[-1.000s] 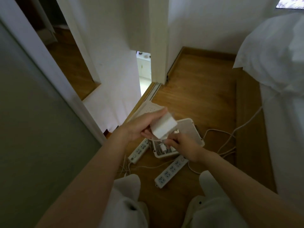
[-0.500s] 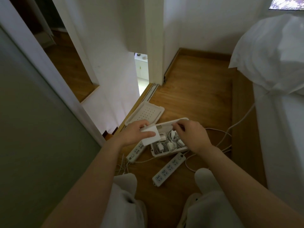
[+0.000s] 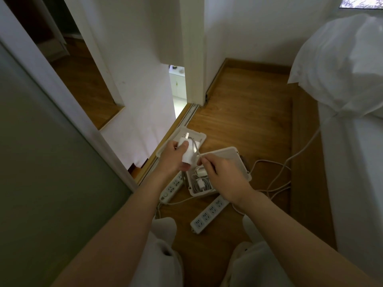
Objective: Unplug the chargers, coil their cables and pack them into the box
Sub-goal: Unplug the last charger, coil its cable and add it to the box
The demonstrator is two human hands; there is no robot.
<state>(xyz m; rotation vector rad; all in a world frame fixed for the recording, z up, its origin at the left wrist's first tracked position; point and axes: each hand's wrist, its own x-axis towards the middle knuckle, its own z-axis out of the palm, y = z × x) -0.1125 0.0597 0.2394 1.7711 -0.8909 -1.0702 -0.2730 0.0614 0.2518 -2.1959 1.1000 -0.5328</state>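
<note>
My left hand grips a white charger brick above the floor, prongs pointing away from me. My right hand pinches the charger's thin white cable just right of the brick. Below the hands sits a white plastic box on the wooden floor, holding several coiled chargers. The box lid lies flat behind it, partly hidden by the brick.
Two white power strips lie on the floor: one left of the box, one in front of it. Loose white cables trail right towards a white bed. A sliding door track and wall lie to the left. My knees are below.
The left hand has turned the charger brick upright and raised it slightly. The right hand has left the box rim and taken hold of the cable beside the brick.
</note>
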